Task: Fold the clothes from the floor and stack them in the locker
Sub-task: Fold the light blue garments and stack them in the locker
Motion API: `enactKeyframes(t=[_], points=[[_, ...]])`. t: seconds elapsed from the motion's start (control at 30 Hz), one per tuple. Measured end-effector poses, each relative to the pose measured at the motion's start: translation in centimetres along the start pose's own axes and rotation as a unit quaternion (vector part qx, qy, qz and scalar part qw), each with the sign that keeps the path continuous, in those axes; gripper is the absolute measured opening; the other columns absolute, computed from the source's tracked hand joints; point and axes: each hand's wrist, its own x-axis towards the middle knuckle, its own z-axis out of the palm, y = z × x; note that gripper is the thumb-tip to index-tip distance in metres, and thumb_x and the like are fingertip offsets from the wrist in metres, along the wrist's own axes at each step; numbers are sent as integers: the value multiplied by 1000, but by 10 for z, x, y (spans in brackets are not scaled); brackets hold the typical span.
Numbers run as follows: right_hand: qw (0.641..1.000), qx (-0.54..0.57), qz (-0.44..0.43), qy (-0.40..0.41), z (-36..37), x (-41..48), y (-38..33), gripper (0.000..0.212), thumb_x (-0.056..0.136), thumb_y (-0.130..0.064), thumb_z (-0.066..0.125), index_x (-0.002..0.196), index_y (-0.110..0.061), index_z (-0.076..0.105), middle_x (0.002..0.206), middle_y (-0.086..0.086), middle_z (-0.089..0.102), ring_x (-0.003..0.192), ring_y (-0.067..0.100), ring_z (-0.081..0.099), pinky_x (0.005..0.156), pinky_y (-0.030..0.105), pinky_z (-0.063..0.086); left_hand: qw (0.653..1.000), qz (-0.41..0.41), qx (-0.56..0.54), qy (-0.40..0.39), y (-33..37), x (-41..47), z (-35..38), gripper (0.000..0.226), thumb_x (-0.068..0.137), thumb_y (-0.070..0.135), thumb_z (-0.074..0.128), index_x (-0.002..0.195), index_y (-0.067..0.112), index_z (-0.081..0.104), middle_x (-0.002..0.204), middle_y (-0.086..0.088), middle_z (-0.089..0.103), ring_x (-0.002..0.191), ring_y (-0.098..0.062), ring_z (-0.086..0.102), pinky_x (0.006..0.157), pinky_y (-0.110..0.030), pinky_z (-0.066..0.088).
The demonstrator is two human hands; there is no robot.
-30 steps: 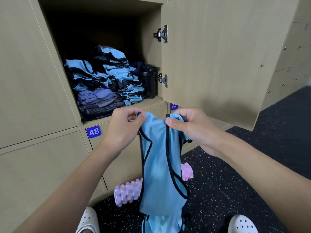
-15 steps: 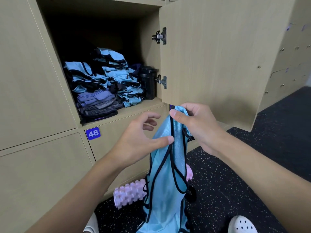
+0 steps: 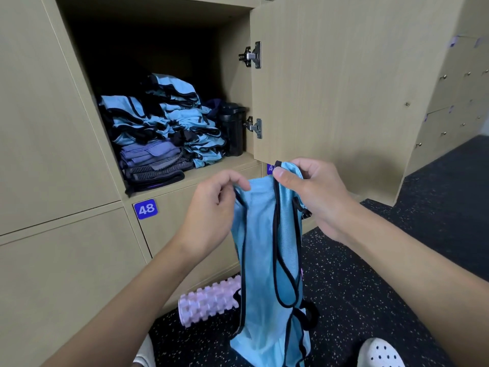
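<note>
A light blue vest with black trim [image 3: 264, 250] hangs lengthwise in front of me, below the open locker. My left hand [image 3: 214, 207] pinches its upper left edge. My right hand [image 3: 312, 192] grips the top right strap, thumb on the front. The bottom of the vest runs out of the view. Inside the open locker [image 3: 190, 178] lie stacks of folded blue vests [image 3: 174, 120] on top of grey and purple folded clothes [image 3: 153, 162].
The locker door [image 3: 344, 88] stands open to the right, just behind my right hand. A black bottle [image 3: 232, 128] stands in the locker's right corner. A pink foam roller [image 3: 209, 300] lies on the dark speckled floor [image 3: 370, 260]. White shoes [image 3: 381, 353] show at the bottom.
My left hand let go of the vest, then took hold again at its upper left edge. The right hand kept its grip and the vest spread slightly wider.
</note>
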Motion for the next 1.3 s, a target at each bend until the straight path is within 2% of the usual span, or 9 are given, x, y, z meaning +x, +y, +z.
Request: enactKeyframes(t=[0.13,0.23,0.53,0.63,0.7,0.83,1.0,1.13,1.3], points=[[1000,5,6,-12,2,-1,-2,20,92,-20,70,85,-2,67,71,5,60,68,17,55,65,32,44,996,-72,-50,-30,8,3,-2,21,93,29,55,79,22,69,77,4,64,74,-11,54,72,-28,39],[1000,8,5,-8,2,-2,-3,19,92,-20,69,83,-3,66,70,5,57,67,18,52,64,33,42,994,-6,83,-67,9,-1,-7,26,83,20,77,90,23,52,78,11,57,67,1,51,64,-15,40],[994,-107,6,18,-5,0,-8,25,91,-24,70,81,-2,63,62,-1,46,48,6,37,43,16,31,992,26,124,-23,4,4,-16,15,94,8,59,83,17,62,69,1,58,59,-7,46,55,-17,36],[989,-143,39,-12,-12,-2,-17,7,93,-18,68,98,-16,65,85,4,61,69,12,53,57,22,39,996,-9,91,-8,0,7,-17,14,95,11,59,82,14,63,64,-3,53,54,-10,39,51,-24,32],[984,-160,60,-49,-17,-3,-20,18,94,-9,62,105,-23,62,89,9,61,77,18,54,65,27,41,997,-21,79,-1,-2,8,-18,14,95,12,59,81,13,62,61,0,52,51,-9,37,48,-21,31],[984,-96,94,-116,-21,-7,-27,19,96,3,50,97,-4,67,91,21,62,75,23,60,64,30,56,998,-32,61,15,-4,9,-20,16,95,12,61,80,18,61,61,-2,55,52,-10,40,47,-18,32],[965,20,129,-230,-25,-10,-30,35,94,18,42,117,3,63,111,26,69,99,23,72,85,27,59,999,-24,40,19,-4,10,-22,9,95,13,63,87,12,63,66,-18,57,53,-14,38,50,-24,33],[961,-108,43,-250,-18,-16,-29,25,92,9,59,110,-6,67,99,18,71,88,21,75,83,25,59,998,-5,46,38,-3,10,-24,10,93,14,66,83,13,65,69,-22,56,56,-11,40,51,-18,33],[943,-241,-80,-215,-3,-22,-29,10,89,-21,71,80,-23,75,80,5,71,70,18,63,72,44,52,998,13,28,59,1,10,-23,13,92,15,69,81,11,63,61,-16,45,54,-17,32,47,-20,25]])
